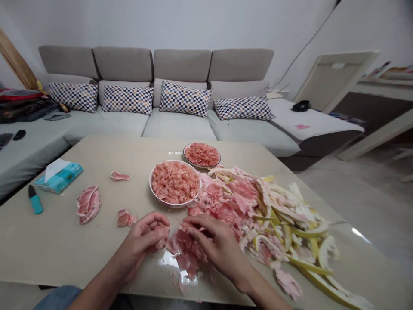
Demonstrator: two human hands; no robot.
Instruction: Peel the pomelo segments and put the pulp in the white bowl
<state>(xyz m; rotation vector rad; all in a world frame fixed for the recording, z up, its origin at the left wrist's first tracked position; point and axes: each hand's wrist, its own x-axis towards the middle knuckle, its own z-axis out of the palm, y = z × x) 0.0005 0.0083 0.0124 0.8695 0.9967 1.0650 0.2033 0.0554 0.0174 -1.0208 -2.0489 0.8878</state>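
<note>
My left hand [143, 241] has its fingers curled around a pink pomelo piece [160, 243], mostly hidden by the fingers. Just to its right, my right hand [217, 243] is closed in a pinch above torn pink membranes [189, 254]; what lies between its fingertips is too small to make out. Beyond both hands stands a white bowl [155, 194] heaped with pomelo pulp [176, 181]. Left of my left hand are a small pomelo chunk [125, 218] and larger peeled segments [88, 204]. A thin segment piece [120, 176] lies farther back.
A dark-rimmed plate [206, 166] of pulp sits behind the bowl. Membranes [238, 193] and pomelo rind [309, 267] pile up on the right. A teal-handled knife [36, 201] and a tissue pack [61, 177] lie left on the glossy table [58, 245]. A sofa [180, 125] stands behind.
</note>
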